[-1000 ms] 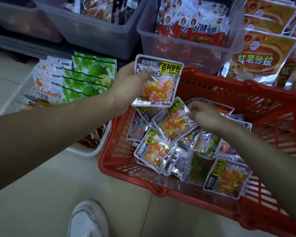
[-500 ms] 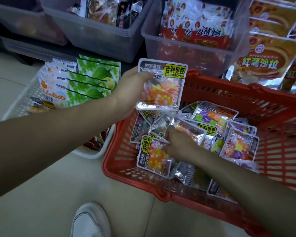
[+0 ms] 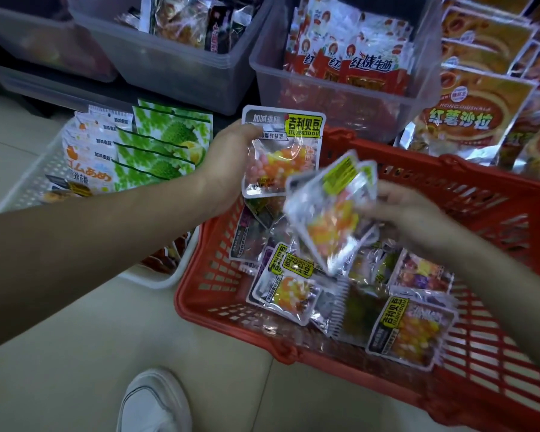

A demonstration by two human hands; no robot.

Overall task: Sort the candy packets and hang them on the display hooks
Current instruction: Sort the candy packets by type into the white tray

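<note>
A red plastic basket [image 3: 231, 325] on the floor holds several silver candy packets [image 3: 409, 332] with yellow labels and coloured beans. My left hand [image 3: 228, 163] grips one orange-and-yellow packet [image 3: 281, 151] upright above the basket's far left corner. My right hand [image 3: 402, 210] pinches a blurred bunch of two or three similar packets [image 3: 331, 213], lifted above the pile and tilted toward the left hand's packet. No display hooks are in view.
A white basket [image 3: 32, 176] at the left holds green durian and orange packets. Clear bins [image 3: 325, 88] of red snack bags stand behind, orange foil bags [image 3: 468, 120] at the far right. My white shoe [image 3: 153, 403] is on the beige floor below.
My right hand has come up out of the basket with packets pinched in it and carried them toward the packet in my left hand. The left hand has stayed where it was.
</note>
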